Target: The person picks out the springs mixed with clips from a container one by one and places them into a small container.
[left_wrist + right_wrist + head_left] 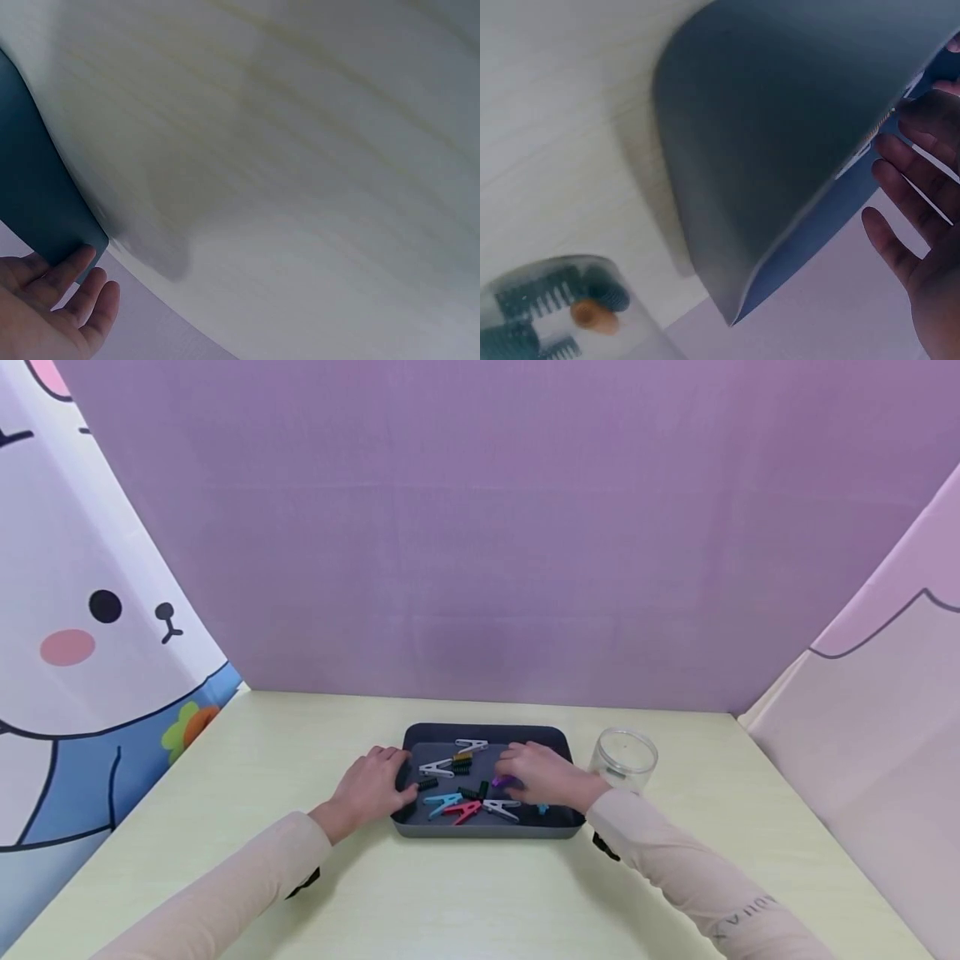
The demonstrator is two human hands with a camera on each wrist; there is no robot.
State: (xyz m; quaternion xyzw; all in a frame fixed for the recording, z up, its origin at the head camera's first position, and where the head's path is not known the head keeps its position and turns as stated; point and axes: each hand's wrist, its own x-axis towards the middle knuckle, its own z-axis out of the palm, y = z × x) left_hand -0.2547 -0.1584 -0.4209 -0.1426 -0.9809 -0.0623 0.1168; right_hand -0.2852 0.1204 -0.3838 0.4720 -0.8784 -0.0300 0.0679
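A dark grey tray (487, 832) stands on the table, holding several spring clips and short ribbed dark pieces. My left hand (372, 783) holds its left side, with the thumb over the rim; the left wrist view shows fingertips against the tray's outer wall (45, 180). Over the right half of the tray, my right hand (540, 774) pinches a purple clip (501, 781) between thumb and forefinger, partly covered by the fingers. Around it lie white clips (501, 810), a red clip (465, 811), a light blue clip (442, 802) and a dark ribbed piece (427, 784).
A clear round jar (624, 752) stands just right of the tray. In the right wrist view, dark green ribbed pieces (540, 292) and an orange piece (594, 316) show inside the jar. A purple curtain (480, 543) hangs behind the pale table (480, 902).
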